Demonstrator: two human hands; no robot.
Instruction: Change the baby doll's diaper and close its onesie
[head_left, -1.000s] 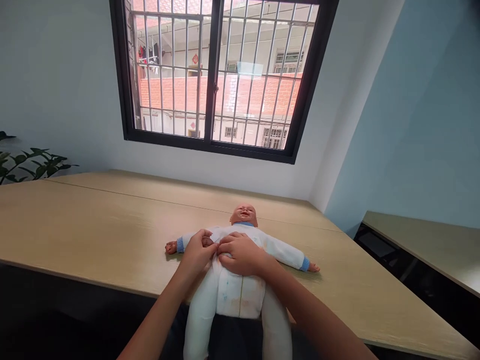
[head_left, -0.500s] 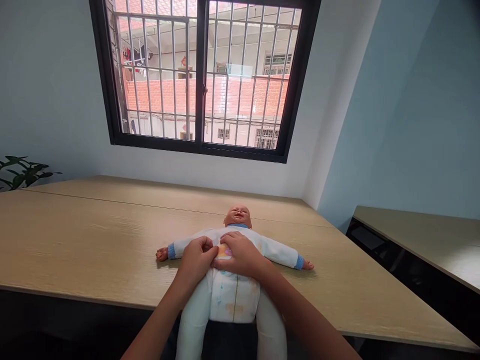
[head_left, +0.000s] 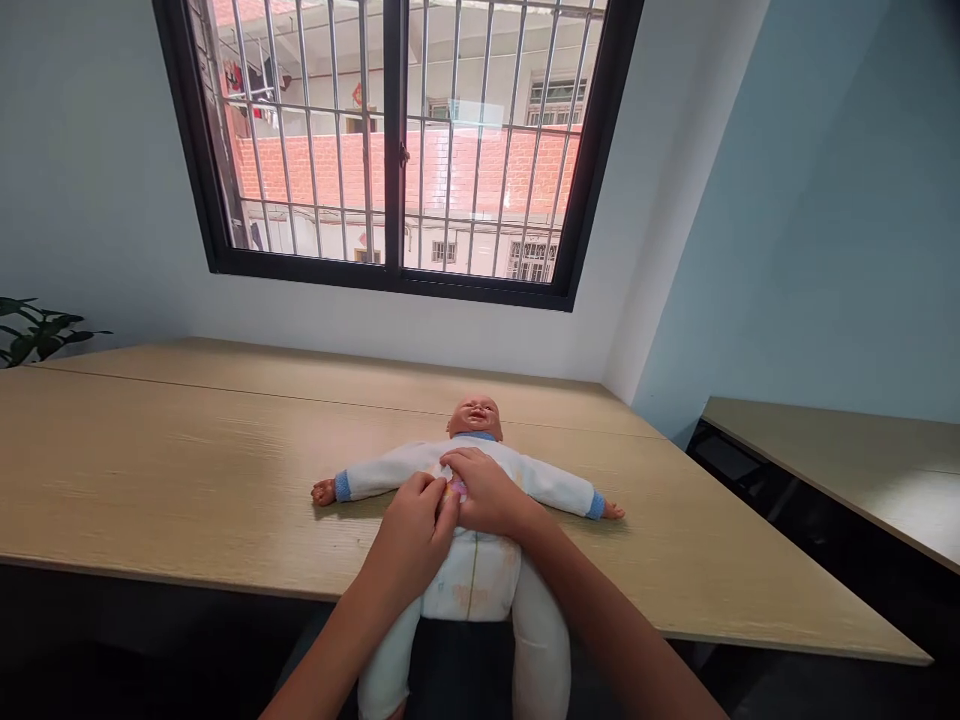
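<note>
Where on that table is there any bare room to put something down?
Bare tabletop shows left of the doll, toward the plant; behind its head, up to the wall; and right of its outstretched arm, out to the slanting edge. It's crowded at the belly, where the left hand and right hand meet above the diaper.

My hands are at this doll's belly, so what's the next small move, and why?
Probably press the colourful patch flat with the left hand while the right hand steadies the diaper: both hands' fingers meet around that patch.
</note>
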